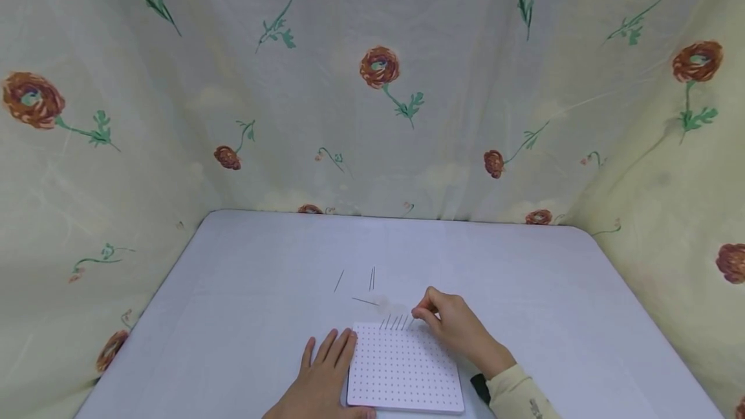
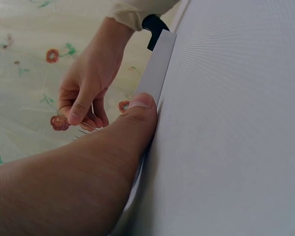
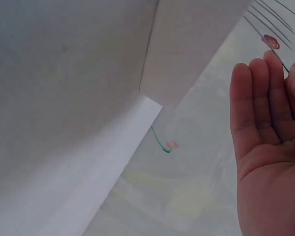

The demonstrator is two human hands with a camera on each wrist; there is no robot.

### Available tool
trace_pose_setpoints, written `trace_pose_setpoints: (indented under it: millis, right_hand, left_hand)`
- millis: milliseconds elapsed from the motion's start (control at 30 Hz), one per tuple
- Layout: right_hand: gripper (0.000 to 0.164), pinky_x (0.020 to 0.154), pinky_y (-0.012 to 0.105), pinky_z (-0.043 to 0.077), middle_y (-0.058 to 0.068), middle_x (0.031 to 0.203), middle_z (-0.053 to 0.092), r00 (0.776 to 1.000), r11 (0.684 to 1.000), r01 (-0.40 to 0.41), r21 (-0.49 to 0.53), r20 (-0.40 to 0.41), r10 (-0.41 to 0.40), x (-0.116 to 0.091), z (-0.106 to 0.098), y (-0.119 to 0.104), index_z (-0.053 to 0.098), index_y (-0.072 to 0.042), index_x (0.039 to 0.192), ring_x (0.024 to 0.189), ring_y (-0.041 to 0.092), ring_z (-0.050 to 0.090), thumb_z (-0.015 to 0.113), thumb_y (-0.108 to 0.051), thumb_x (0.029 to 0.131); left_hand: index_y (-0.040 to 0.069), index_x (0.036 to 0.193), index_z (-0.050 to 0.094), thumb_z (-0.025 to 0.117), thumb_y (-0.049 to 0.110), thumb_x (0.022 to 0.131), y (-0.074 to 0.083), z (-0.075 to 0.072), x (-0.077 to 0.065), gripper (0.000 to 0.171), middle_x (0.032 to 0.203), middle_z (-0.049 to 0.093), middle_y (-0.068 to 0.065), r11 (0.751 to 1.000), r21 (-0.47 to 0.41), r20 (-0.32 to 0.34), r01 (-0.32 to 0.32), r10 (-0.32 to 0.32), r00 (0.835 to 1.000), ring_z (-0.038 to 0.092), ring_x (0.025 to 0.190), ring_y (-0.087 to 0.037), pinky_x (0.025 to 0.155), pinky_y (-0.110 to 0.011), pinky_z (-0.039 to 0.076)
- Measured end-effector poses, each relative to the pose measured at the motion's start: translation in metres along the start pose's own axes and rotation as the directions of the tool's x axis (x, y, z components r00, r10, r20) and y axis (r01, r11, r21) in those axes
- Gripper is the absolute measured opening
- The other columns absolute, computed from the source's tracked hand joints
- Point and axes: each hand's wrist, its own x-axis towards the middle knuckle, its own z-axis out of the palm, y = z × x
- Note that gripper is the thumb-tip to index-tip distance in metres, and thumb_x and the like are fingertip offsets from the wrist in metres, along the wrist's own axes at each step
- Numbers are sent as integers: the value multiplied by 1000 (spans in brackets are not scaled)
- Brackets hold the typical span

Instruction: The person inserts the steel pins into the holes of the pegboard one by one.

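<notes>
Found one end of the held pin [image 3: 264, 41] hidden by the right hand [image 3: 269, 140], the board [image 3: 191, 46] cropped atop the right wrist view.

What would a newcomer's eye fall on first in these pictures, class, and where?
Probably the pale hanging curtain printed with rust-red flowers, behind the white table. Next, the square white dotted board, low in the head view, with the left hand at its left side. At its far edge, the right hand pinches a thin dark pin beside several others.

Thin pins [image 1: 398, 322] in white perforated board [image 1: 405, 370]
</notes>
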Motion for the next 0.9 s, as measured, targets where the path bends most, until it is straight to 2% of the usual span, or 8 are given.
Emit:
trace_pose_setpoints:
  millis: [700,900]
  right_hand:
    - [11,72,23,56,-7,89,76,995,1000,-21,-12,98,22,1,2,-1,62,-17,89,84,5,71,71,-18,96]
    - [11,75,25,58,-6,89,76,995,1000,-11,-11,96,12,1,1,-3,63,-17,89,87,9,73,71,-18,96]
  left_hand:
    - [1,161,22,64,85,73,0,-1,1,129,169,24,-16,1000,-1,13,7,-7,1000,21,156,-40,120,-69,13]
    - [2,161,22,64,86,73,0,-1,0,129,169,24,-16,1000,2,16,11,-11,1000,21,156,-40,120,-69,13]
